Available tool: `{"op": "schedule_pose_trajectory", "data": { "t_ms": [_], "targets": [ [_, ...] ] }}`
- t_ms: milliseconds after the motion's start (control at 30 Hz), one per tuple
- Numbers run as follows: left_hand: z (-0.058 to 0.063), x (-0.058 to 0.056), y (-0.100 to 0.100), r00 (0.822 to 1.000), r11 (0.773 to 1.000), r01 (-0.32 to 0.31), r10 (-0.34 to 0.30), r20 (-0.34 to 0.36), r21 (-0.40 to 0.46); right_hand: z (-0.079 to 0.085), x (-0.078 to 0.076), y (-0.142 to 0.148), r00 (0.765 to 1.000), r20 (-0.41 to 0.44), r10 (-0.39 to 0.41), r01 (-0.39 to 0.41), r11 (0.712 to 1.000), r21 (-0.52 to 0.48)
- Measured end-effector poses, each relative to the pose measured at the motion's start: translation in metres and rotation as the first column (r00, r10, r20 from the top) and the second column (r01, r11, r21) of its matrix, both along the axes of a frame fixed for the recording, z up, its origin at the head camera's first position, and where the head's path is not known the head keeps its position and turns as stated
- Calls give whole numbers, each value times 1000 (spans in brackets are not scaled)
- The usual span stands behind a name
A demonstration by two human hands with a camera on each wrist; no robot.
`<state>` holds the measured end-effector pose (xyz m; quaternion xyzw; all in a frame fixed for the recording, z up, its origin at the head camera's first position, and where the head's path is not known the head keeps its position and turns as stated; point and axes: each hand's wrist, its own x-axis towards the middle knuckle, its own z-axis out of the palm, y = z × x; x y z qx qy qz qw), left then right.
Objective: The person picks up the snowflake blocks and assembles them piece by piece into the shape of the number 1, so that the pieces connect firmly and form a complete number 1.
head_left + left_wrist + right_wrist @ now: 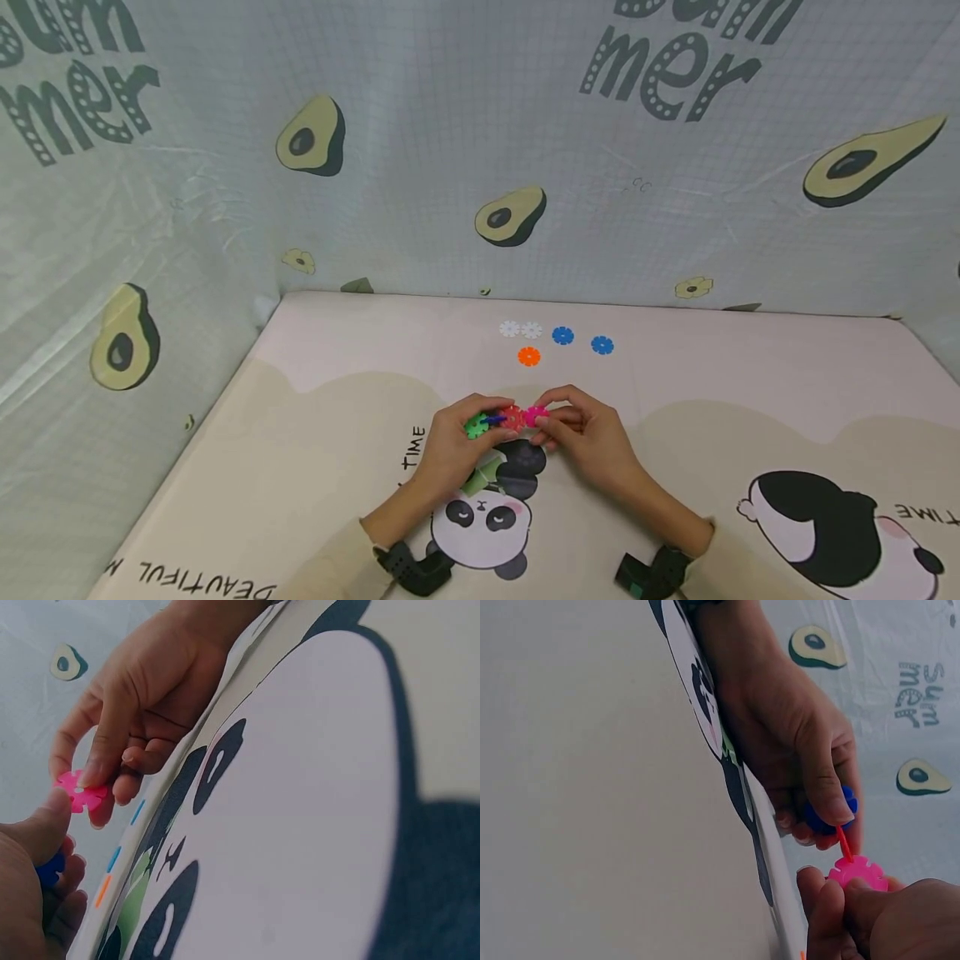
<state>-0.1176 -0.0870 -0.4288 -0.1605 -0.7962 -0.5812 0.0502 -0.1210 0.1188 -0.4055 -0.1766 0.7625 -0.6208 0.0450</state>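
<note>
My left hand (459,442) holds a short row of notched plastic building discs over the table. In the head view the row runs from a green disc (476,427) through a blue disc (495,419), seen nearly edge-on, to a red disc (512,417). At its right end a pink disc (536,414) is pinched between the thumb and fingers of my right hand (596,433). The right wrist view shows the red disc (844,844) edge-on, spanning between the blue disc (821,816) and the pink disc (864,870). Fingers hide parts of the discs.
Beyond the hands lie two white discs (520,330), an orange disc (528,357) and two blue discs (582,340). The table cover (337,475) carries printed pandas and lettering. A curtain (420,125) with avocado prints hangs along the back and left.
</note>
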Motion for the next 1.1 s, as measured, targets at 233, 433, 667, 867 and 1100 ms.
{"op": "schedule_pose_trajectory", "data": {
  "t_ms": [233,433,667,867,1100],
  "targets": [
    [0,1,-1,1000,1000,7,-7,29,11,-15,-4,2,995,-98,19,-23,999,-43],
    [1,1,-1,1000,1000,9,-9,29,12,-16,-2,1,989,-148,19,-28,998,-64],
    [1,2,-1,999,999,24,-25,41,35,-17,-2,1,983,-180,27,-38,998,-58],
    [1,3,-1,998,997,44,-47,49,60,-16,0,0,980,-197,36,-55,994,-90],
    [0,2,-1,992,995,52,-62,106,89,-17,1,-2,971,-237,37,-64,992,-108]
  ]
}}
